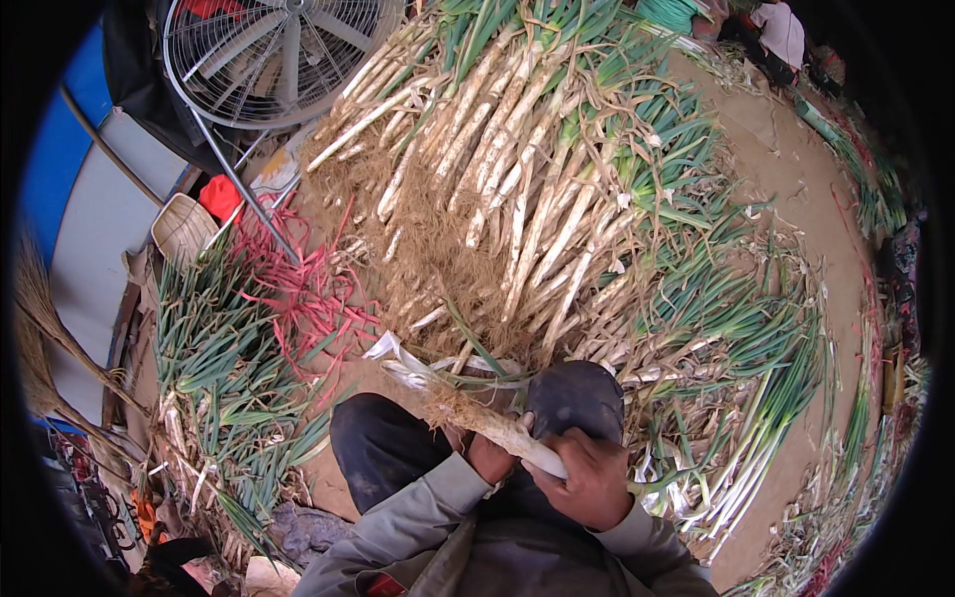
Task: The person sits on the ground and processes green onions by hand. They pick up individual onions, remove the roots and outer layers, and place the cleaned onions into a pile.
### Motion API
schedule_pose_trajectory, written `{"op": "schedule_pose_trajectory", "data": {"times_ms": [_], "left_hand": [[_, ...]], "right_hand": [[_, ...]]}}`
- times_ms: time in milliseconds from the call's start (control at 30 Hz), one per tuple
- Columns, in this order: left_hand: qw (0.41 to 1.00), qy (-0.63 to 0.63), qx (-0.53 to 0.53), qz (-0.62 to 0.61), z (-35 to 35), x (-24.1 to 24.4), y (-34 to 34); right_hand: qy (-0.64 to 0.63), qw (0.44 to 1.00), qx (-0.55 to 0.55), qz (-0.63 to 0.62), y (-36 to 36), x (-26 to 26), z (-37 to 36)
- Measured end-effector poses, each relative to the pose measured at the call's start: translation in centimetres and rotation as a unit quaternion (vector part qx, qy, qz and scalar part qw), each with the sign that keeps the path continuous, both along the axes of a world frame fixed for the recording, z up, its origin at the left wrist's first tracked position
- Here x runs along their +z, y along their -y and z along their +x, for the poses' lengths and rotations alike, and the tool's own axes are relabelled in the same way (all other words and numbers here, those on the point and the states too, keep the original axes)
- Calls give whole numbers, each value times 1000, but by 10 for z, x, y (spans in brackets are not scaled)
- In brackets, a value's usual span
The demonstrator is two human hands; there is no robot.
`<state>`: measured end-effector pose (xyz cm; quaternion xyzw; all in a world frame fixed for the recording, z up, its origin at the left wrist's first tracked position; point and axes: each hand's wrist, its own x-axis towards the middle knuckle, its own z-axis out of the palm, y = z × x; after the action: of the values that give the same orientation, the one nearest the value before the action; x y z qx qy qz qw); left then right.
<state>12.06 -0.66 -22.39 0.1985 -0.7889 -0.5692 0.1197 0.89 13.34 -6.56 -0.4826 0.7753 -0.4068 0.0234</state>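
Observation:
One thick Welsh onion stalk [515,435] lies slantwise over my lap, its shaggy brown roots pointing up and left. My left hand [492,451] grips it just below the roots. Around the lower white part, my right hand [582,477] is closed, beside my right knee. Directly beyond my knees is a large heap of unpeeled onions [515,149] with soil on their shafts and dry outer leaves. To the right of my legs, cleaner white-stemmed onions [739,463] lie in a bunch, with loose peeled skins [671,489] beside them.
A metal floor fan [291,67] stands at the upper left. Red plastic ties [306,283] lie scattered near its leg. More green onions [224,373] are piled at left, near straw brooms [52,321] and a basket-like scoop [184,226]. Another person [780,33] is at the upper right.

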Motion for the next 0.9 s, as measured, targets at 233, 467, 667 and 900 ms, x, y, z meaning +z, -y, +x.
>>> {"op": "schedule_pose_trajectory", "data": {"times_ms": [233,467,667,900], "left_hand": [[981,50,7,187,-15,43,6],[965,161,67,194,-25,51,10],[919,82,89,374,-26,31,0],[917,68,115,375,-25,20,-6]], "right_hand": [[30,999,25,6,-3,-3,-8],[87,993,72,28,-11,-2,-20],[92,993,78,13,-10,-2,-31],[84,992,80,52,-5,4,-38]]}}
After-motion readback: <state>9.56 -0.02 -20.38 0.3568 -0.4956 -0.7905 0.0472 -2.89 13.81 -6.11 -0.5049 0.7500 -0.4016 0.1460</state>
